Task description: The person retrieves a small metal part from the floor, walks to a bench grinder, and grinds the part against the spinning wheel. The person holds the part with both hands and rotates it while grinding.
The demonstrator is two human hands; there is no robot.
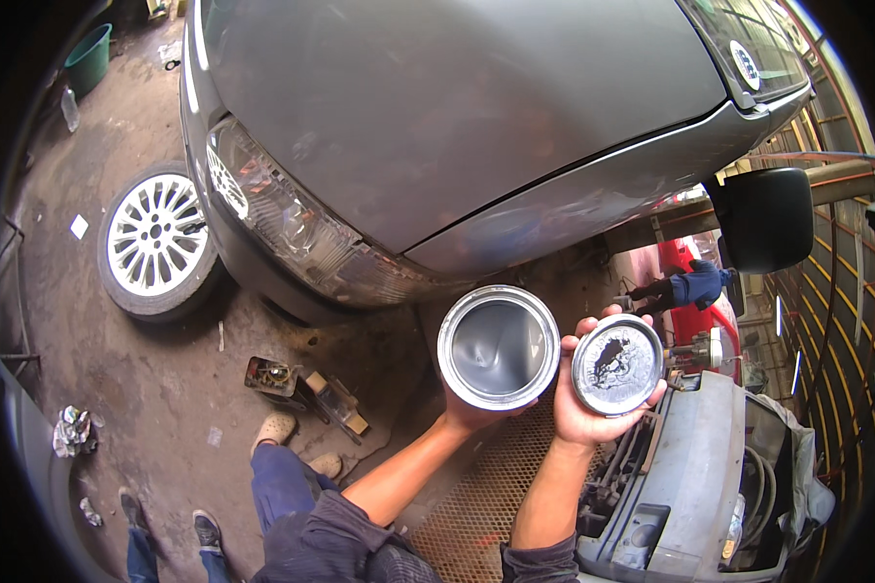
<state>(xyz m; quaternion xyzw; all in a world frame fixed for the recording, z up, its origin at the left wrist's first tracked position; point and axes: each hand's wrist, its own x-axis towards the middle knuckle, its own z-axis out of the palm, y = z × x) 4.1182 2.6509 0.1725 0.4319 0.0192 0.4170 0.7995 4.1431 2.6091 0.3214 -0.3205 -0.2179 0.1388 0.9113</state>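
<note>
My left hand (476, 414) grips an uncovered paint can (499, 348) from below and behind, most of its fingers hidden by the can. Grey liquid shows inside, within a shiny metal rim. Just to the right, my right hand (581, 428) holds a round metal lid (617, 365) with its fingers and thumb around the edge. Dark, dried-looking paint is smeared across the lid's face. Can and lid are side by side, with a small gap between them. Both are in front of a dark grey car (457, 126), near its headlight (292, 214).
A wheel with white spokes (156, 233) lies by the car's front corner. Near my feet are an open metal box (274, 377) and a metal grating (486, 476). A grey car body part (671, 457) stands at right. Another person (695, 288) is bent over beyond; someone's shoes (206, 530) show lower left.
</note>
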